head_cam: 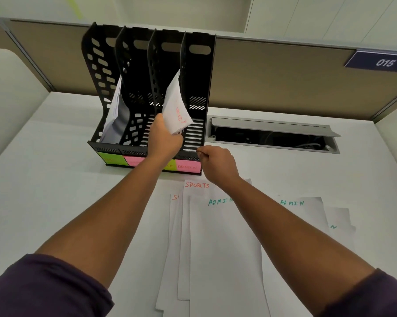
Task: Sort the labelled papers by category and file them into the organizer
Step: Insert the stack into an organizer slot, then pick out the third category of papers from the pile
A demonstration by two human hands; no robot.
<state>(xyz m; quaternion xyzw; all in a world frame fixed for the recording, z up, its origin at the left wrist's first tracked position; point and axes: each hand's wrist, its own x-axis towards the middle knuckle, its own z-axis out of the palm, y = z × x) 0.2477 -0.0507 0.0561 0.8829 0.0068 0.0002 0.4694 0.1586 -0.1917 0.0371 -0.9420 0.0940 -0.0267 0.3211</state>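
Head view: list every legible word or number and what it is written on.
"015": blue sign on the partition.
"ADMIN": rightmost pink sticky note on the black organizer.
"SPORTS": white sheet on the desk.
"ADMIN": two more white sheets.
Other sticky notes, held paper: unreadable.

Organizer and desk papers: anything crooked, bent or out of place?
The paper gripped by the left hand is curled and leans tilted across a divider of the organizer, not standing flat in a slot. The papers on the desk lie fanned and overlapping. I see nothing torn.
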